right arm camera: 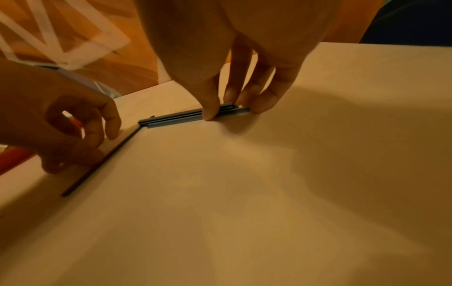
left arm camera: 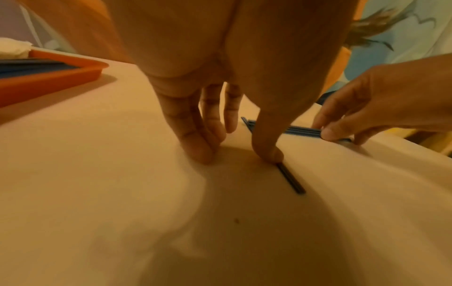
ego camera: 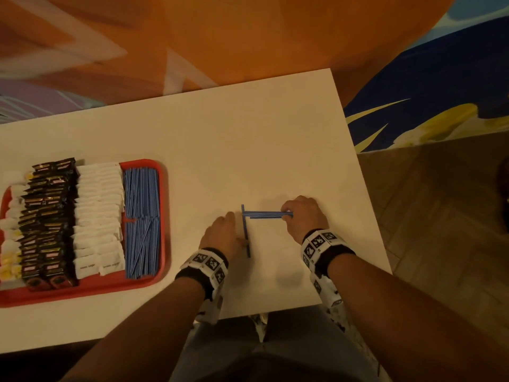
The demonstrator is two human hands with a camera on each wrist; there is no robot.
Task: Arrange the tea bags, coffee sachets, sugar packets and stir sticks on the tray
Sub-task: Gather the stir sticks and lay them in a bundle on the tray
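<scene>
Forearms: both reach up from the bottom of the head view over the white table (ego camera: 248,139), each with a marker-printed wristband.
Left hand (ego camera: 223,232): fingers extended and pointing down onto the table; the thumb (left arm camera: 267,152) presses a single blue stir stick (ego camera: 246,230) flat against the tabletop. It is not curled round anything.
Right hand (ego camera: 304,216): thumb and fingertips (right arm camera: 211,112) pinch the right end of a small bundle of stir sticks (ego camera: 268,214) that lies on the table.
Single stick axis: long axis runs away from the person toward the far edge, near end close to the left wrist.
Bundle axis: long axis runs left to right, at a right angle to the single stick; its left ends butt against that stick near its far end, so the pair forms a T or L shape.
Tray (ego camera: 148,279): red, at the left of the table, well apart from the hands.
Done so far: the tray already carries, right to left, a dense block of blue stir sticks (ego camera: 141,221), white sugar packets (ego camera: 97,216), dark coffee sachets (ego camera: 46,221), and pale tea bags (ego camera: 11,216) at the far left edge.
Left to do: by my reading only these few loose sticks remain off the tray.
Progress: judged close to finished.
</scene>
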